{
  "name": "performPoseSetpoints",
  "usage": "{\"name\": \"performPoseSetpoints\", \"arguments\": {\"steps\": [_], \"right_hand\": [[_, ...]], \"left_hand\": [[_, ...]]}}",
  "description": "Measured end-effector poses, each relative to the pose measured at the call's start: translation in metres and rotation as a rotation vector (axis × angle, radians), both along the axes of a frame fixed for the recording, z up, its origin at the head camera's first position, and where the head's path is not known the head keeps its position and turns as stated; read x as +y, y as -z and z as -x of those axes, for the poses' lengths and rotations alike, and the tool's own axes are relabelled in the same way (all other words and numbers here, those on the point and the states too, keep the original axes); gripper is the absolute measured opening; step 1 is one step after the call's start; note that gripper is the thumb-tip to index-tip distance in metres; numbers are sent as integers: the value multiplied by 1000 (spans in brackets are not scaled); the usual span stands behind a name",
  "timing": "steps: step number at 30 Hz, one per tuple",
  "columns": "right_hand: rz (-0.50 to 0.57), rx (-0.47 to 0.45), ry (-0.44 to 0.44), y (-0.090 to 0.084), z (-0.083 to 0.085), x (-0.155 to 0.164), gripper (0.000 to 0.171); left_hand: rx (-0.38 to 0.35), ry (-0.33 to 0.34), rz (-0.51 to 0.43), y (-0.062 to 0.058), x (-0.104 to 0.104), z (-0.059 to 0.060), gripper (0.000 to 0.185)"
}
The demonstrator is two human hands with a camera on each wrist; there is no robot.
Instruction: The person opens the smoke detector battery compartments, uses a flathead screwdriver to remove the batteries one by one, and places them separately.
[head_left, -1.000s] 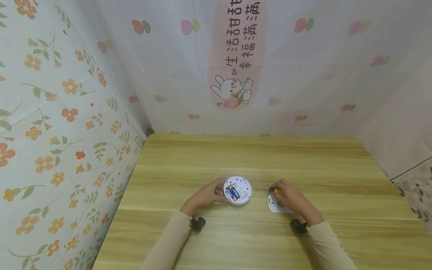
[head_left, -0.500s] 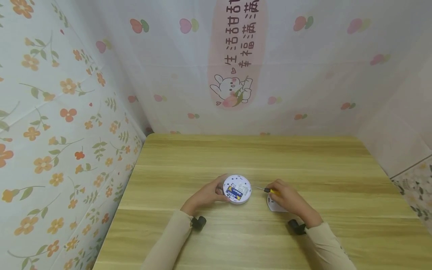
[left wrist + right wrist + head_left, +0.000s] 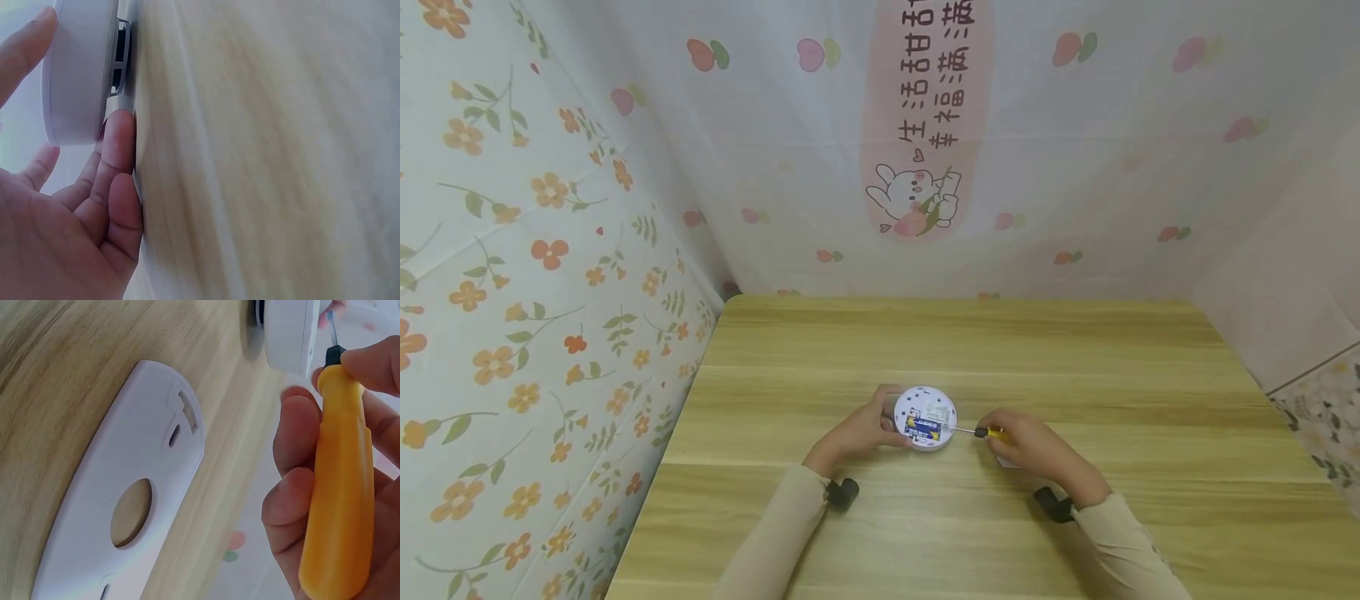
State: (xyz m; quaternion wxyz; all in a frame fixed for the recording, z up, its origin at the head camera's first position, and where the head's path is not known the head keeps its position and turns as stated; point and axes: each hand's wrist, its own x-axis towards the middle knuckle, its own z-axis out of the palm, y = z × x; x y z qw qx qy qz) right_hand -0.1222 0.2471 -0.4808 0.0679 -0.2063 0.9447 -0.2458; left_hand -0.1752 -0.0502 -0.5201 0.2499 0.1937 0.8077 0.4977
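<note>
A round white smoke alarm (image 3: 912,399) lies with its back facing up, a blue-and-yellow battery (image 3: 923,427) showing in its recess. My left hand (image 3: 863,429) grips its left edge; in the left wrist view the thumb (image 3: 28,50) and fingers (image 3: 117,147) stand around the white rim, with a dark vented part beneath. In my right hand (image 3: 1030,446) is a yellow-handled screwdriver (image 3: 340,500), held with the fingers wrapped about the handle. Its thin shaft points left, and the tip is at the battery's right end; whether it touches the battery is too small to tell.
Below the right hand, a flat white plate (image 3: 94,506) with a round hole and slots lies on the wooden table (image 3: 850,350). A floral curtain (image 3: 550,333) hangs along the left side, and a printed cloth (image 3: 775,167) hangs behind the table.
The right hand has moved left with the screwdriver, bringing its tip from beside the alarm to the battery. The alarm has turned counterclockwise in the left hand, so the battery lies nearly level.
</note>
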Motion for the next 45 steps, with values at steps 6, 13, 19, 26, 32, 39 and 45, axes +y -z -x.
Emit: {"name": "performPoseSetpoints", "arguments": {"steps": [6, 13, 19, 26, 32, 39, 45], "right_hand": [[-41, -33, -23, -5, 0, -2, 17], [-25, -74, -23, -6, 2, -1, 15], [14, -121, -2, -8, 2, -2, 13], [7, -101, -12, -11, 2, -2, 16], [-22, -64, -14, -16, 2, -3, 17], [-53, -45, -50, -26, 5, -5, 17], [-95, -37, -72, -37, 8, -10, 15]], "left_hand": [[20, 7, 19, 0, 1, 0, 97], [18, 21, 1, -3, 1, -1, 95], [4, 14, 3, -2, 1, -2, 96], [0, 10, 4, -2, 2, -2, 96], [3, 5, 5, 0, 1, -2, 95], [3, 8, 6, 0, 1, -2, 95], [10, 11, 8, 0, 1, -2, 94]]}}
